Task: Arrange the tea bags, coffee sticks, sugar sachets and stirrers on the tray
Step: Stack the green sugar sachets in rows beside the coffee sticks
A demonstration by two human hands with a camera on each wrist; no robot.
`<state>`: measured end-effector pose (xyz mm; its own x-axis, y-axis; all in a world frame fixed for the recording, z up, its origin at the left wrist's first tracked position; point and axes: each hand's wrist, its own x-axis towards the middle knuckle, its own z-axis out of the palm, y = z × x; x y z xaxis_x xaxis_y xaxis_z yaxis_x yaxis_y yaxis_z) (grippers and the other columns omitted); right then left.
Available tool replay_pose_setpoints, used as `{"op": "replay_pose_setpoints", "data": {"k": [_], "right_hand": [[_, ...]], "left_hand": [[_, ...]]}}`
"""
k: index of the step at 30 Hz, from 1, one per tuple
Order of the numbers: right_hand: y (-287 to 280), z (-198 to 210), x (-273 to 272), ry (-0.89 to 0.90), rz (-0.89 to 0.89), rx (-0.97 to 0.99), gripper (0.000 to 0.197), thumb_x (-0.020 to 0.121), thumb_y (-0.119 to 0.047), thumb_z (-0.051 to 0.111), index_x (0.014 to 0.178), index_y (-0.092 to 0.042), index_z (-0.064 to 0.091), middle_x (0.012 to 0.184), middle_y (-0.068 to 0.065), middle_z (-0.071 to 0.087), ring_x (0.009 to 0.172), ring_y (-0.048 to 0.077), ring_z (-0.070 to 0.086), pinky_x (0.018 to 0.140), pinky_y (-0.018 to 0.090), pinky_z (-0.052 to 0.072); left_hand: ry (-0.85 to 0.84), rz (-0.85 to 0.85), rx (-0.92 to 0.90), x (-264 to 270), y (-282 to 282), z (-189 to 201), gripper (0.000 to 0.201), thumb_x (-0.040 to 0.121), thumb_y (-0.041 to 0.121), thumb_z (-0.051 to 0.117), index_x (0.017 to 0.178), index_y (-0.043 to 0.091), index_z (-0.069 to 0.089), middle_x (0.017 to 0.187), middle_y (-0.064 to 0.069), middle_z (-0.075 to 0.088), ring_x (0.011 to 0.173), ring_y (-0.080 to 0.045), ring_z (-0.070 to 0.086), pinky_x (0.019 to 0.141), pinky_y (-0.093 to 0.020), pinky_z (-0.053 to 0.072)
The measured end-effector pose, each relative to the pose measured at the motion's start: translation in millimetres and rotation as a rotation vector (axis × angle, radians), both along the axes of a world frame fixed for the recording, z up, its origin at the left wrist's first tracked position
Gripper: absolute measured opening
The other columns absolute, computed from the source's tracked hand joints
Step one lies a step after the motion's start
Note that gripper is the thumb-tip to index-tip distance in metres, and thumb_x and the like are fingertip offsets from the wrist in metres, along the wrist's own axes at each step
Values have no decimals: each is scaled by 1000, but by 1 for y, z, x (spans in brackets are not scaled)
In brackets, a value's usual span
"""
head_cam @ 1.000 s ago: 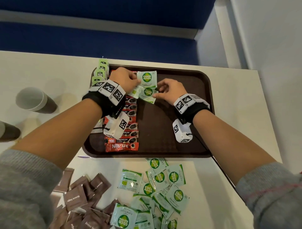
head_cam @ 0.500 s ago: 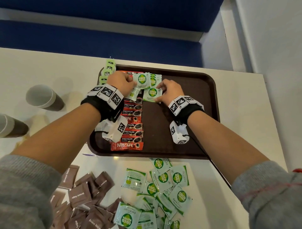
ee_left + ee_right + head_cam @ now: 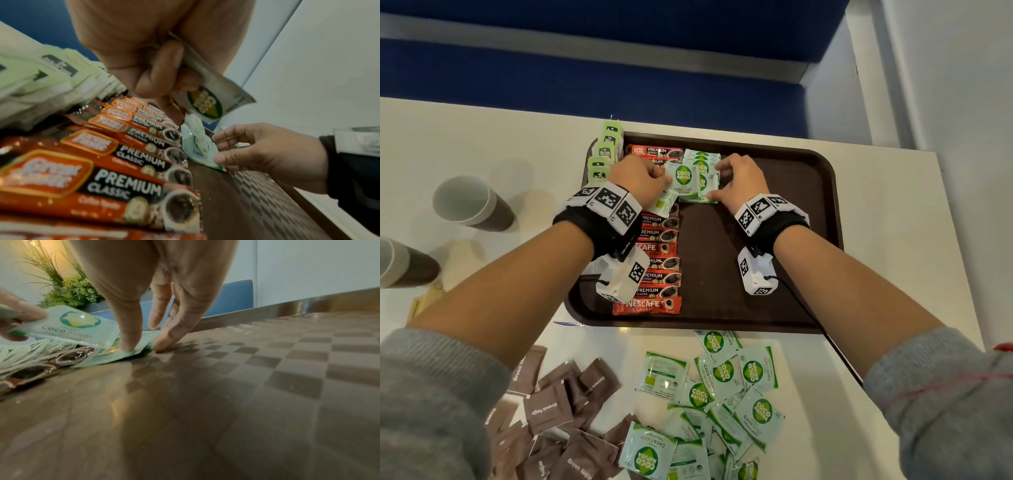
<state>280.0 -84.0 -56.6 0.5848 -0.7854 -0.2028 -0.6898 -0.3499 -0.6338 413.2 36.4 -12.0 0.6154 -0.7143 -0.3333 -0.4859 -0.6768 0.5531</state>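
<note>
On the brown tray (image 3: 791, 240), pale green tea bags (image 3: 604, 154) line the far left edge, with a column of red coffee sticks (image 3: 659, 260) beside them. A short overlapped row of green-and-white Coco Sugar sachets (image 3: 702, 161) lies at the far middle. My left hand (image 3: 657, 181) pinches a few of these sachets (image 3: 683, 178) just above the coffee sticks; the wrist view shows my left hand (image 3: 164, 78) with thumb and fingers curled round them (image 3: 207, 104). My right hand (image 3: 722, 181) has its thumb (image 3: 127, 345) and straight fingertips pressing the nearest sachet of the row against the tray (image 3: 246, 369).
Loose Coco Sugar sachets (image 3: 722, 387) and brown sugar sachets (image 3: 551, 407) lie heaped on the white table in front of the tray. Two paper cups (image 3: 469, 202) (image 3: 400, 263) stand at the left. The tray's right half is bare. A blue bench runs behind the table.
My right hand has slid a sachet toward the tray's far edge and squared it into the row. My left hand has stayed over the coffee sticks with its sachets.
</note>
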Motion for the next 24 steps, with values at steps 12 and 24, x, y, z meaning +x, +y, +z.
{"op": "replay_pose_setpoints", "data": {"k": [12,24], "right_hand": [[-5,1,-12,-9,-45,59,36,75,-10,76,105,-15,58,105,5,60,81,12,53,83,26,49],[6,1,-18,-1,24,68,48,63,-16,86,104,-19,62,103,3,55,78,14,57,83,31,53]], "left_hand": [[-2,-115,237,-25,-20,-19,30,84,35,66,90,6,71,92,-8,70,81,-21,63,56,-25,42],[-89,-105,149,-26,-23,-18,24,86,33,65,93,13,75,92,-6,72,87,-21,66,69,-29,50]]}}
